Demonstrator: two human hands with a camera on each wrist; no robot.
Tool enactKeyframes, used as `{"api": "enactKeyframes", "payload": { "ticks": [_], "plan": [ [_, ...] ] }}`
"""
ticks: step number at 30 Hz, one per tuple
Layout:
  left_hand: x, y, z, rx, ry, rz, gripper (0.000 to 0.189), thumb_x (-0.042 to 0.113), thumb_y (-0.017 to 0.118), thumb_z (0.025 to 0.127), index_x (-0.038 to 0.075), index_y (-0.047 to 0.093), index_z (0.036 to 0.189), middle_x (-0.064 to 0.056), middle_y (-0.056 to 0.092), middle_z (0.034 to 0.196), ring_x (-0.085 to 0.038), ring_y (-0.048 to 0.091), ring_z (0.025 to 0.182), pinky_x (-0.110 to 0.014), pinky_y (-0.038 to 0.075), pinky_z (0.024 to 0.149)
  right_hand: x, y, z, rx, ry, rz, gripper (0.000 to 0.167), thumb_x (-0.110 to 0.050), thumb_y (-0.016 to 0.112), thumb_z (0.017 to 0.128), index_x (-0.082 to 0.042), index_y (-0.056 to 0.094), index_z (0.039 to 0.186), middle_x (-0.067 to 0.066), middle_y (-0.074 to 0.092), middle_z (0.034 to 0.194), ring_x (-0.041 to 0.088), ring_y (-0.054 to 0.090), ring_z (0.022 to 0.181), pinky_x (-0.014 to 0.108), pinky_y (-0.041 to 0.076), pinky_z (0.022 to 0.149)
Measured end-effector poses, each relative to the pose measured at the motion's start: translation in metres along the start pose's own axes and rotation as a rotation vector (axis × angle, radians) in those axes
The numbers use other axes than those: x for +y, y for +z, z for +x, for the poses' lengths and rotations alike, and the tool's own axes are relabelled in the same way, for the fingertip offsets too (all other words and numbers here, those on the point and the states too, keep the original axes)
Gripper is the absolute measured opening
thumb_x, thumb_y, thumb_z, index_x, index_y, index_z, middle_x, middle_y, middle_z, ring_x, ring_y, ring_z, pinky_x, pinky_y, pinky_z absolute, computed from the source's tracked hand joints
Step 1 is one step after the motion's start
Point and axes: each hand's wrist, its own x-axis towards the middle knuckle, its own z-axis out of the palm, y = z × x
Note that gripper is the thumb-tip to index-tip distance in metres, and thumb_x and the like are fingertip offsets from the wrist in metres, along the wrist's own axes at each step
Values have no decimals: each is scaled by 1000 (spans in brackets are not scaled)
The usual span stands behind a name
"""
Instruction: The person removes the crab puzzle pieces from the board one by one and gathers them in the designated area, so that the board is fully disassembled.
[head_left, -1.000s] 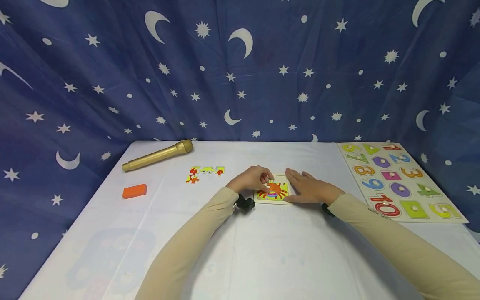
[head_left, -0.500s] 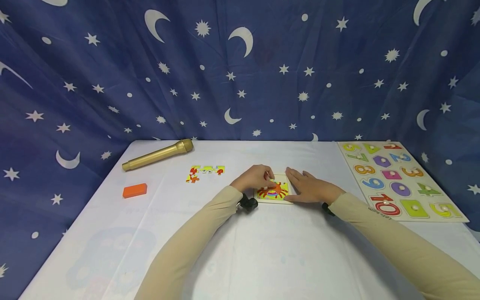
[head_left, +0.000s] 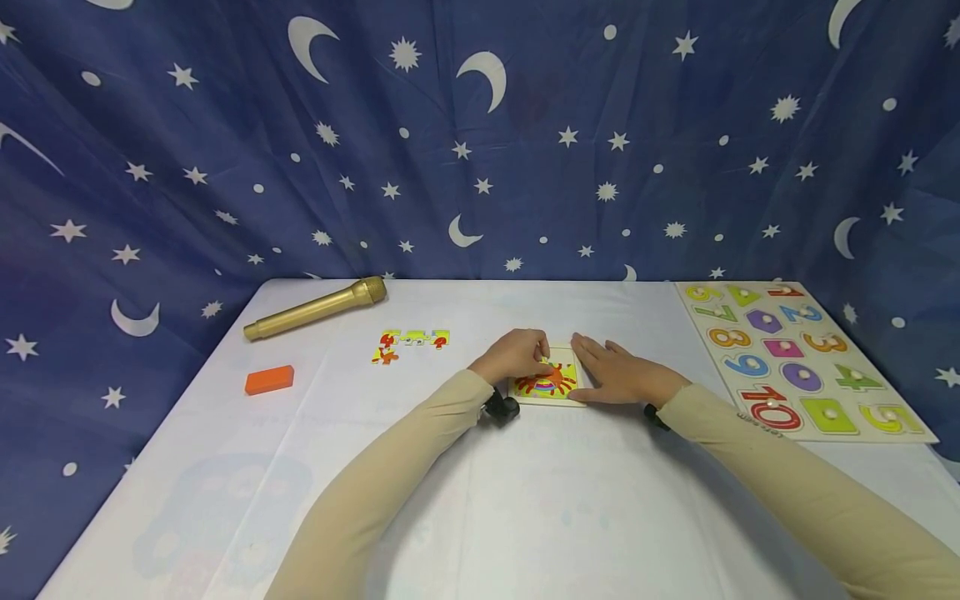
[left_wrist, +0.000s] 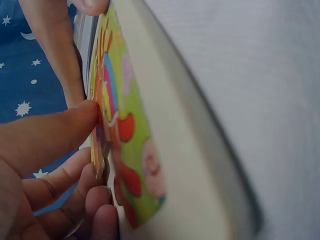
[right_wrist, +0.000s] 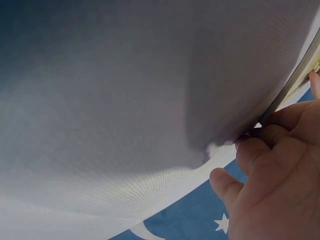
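A small square jigsaw puzzle (head_left: pixel 553 387) with a crab picture lies in a pale wooden frame (head_left: pixel 550 403) mid-table. My left hand (head_left: pixel 513 353) is over its left and back part. In the left wrist view, the thumb and fingers pinch an orange puzzle piece (left_wrist: pixel 106 135), its edge raised above the neighbouring pieces. My right hand (head_left: pixel 624 377) rests along the frame's right side, fingers stretched toward the back corner and thumb at the front one. In the right wrist view its fingertips touch the frame's edge.
Several loose puzzle pieces (head_left: pixel 415 340) lie left of the frame. Behind them to the left is a gold microphone (head_left: pixel 318 312), with an orange block (head_left: pixel 270 381) nearer. A number-and-shape peg board (head_left: pixel 791 350) covers the right side. A blue star curtain (head_left: pixel 540 217) hangs behind the table.
My left hand has shifted slightly right over the puzzle, its fingers drawing closer together around the piece. The right hand has stayed at the frame's edge.
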Motion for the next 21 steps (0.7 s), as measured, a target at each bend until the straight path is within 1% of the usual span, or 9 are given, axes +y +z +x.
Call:
{"api": "enactKeyframes", "payload": {
  "ticks": [3, 9, 12, 17, 21],
  "plan": [
    [-1, 0, 1, 3, -3, 9, 25, 28, 73, 82, 12, 61, 95, 2, 59, 82, -9, 50, 70, -18, 39, 63, 0, -1, 0, 0, -3, -1, 100, -65, 47, 86, 2, 8, 149, 19, 9, 158, 33, 13, 145, 55, 11, 116],
    [1, 2, 2, 22, 0, 42, 24, 31, 70, 83, 11, 61, 93, 3, 54, 72, -8, 47, 63, -18, 37, 57, -1, -2, -1, 7, -7, 0, 99, -65, 46, 86, 2, 9, 149, 18, 9, 158, 33, 13, 145, 55, 12, 116],
    [2, 3, 2, 24, -4, 53, 26, 33, 70, 83, 11, 60, 91, 4, 52, 70, -8, 46, 62, -18, 36, 56, -2, -2, -1, 8, -4, -8, 99, -66, 46, 86, 2, 9, 149, 19, 9, 157, 33, 14, 145, 55, 13, 116],
    [1, 2, 2, 27, 3, 40, 26, 32, 71, 83, 11, 59, 92, 3, 52, 72, -8, 46, 63, -18, 35, 57, -2, -2, -1, 8, 9, -8, 99, -65, 47, 86, 3, 10, 149, 19, 10, 157, 33, 14, 145, 54, 13, 116],
    [-4, 3, 1, 32, 17, -21, 26, 31, 72, 83, 12, 58, 95, 4, 51, 74, -8, 45, 63, -18, 35, 57, -3, -1, -2, 9, 6, -4, 99, -64, 48, 87, 3, 10, 149, 19, 10, 157, 33, 14, 145, 55, 13, 116]
  ]
}}
